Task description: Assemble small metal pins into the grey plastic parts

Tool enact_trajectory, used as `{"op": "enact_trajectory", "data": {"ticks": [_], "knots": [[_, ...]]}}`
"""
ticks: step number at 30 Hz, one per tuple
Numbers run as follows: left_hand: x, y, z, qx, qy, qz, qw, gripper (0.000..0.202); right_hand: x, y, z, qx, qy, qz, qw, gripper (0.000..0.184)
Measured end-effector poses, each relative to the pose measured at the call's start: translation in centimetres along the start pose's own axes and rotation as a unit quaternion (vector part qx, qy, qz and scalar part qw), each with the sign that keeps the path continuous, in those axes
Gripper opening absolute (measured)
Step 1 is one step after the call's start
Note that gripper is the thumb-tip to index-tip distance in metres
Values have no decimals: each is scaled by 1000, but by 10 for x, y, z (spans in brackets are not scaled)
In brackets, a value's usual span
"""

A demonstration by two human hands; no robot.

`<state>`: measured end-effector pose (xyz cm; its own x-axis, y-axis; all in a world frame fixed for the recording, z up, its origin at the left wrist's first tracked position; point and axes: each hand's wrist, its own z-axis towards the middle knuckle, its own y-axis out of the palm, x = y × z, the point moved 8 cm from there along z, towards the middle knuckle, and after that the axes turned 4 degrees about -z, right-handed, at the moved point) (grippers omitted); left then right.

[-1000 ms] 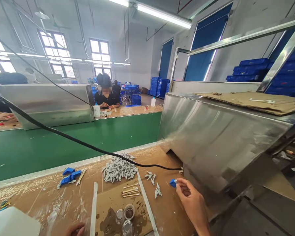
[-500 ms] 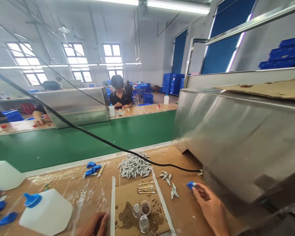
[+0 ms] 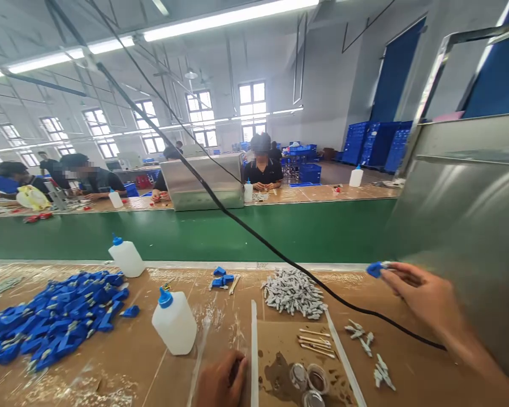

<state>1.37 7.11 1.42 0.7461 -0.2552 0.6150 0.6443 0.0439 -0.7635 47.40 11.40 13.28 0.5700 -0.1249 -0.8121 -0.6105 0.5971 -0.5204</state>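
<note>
My right hand [image 3: 428, 297] pinches a small blue plastic part [image 3: 375, 269] with a pale tip, raised at the right near the metal housing. My left hand [image 3: 223, 377] rests at the table's front edge, fingers curled and nothing visible in them. To its right lies a stained cardboard sheet [image 3: 275, 333] edged with white strips. Several cotton swabs [image 3: 316, 342] and small clear cups, one holding dark liquid [image 3: 317, 377], are on it. Behind the sheet is a heap of grey plastic pieces [image 3: 294, 291]; a few loose grey pieces [image 3: 382, 373] lie below my right hand.
A large pile of blue parts [image 3: 59, 319] covers the left side. White squeeze bottles with blue caps [image 3: 176, 325] stand nearby. A black cable [image 3: 254, 232] hangs across the table. The metal housing [image 3: 470, 226] borders the right. Beyond the green belt [image 3: 305, 232], people work at another bench.
The view has swung left, bringing the large blue pile into sight. My right hand, still pinching the blue part, is higher and farther from the loose grey pieces. My left hand stays curled beside the sheet.
</note>
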Motion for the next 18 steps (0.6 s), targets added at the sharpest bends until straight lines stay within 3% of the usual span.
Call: {"op": "enact_trajectory", "data": {"ticks": [4, 5, 8, 10, 13, 15, 16, 18], "knots": [[-4, 4, -6, 7, -13, 27, 1000, 31, -40, 92, 56, -134, -44, -19, 990, 6], [-5, 5, -7, 7, -19, 33, 999, 30, -52, 117, 61, -164, -54, -14, 985, 9], [-8, 8, -10, 7, -33, 43, 999, 26, -97, 184, 57, -276, -90, 40, 956, 8], [-10, 11, -11, 6, -41, 45, 998, 23, -130, 210, 48, -333, -112, 103, 931, 23], [-11, 13, -11, 5, -53, 43, 998, 23, -165, 218, 44, -348, -126, 188, 910, 48], [-10, 12, -11, 2, -57, 38, 998, 24, -170, 208, 48, -319, -125, 214, 915, 49], [-8, 12, -12, -1, -57, 35, 998, 25, -169, 198, 51, -291, -126, 220, 923, 45], [-5, 10, -12, -9, -57, 28, 998, 26, -158, 168, 58, -177, -134, 237, 946, 36]]}}
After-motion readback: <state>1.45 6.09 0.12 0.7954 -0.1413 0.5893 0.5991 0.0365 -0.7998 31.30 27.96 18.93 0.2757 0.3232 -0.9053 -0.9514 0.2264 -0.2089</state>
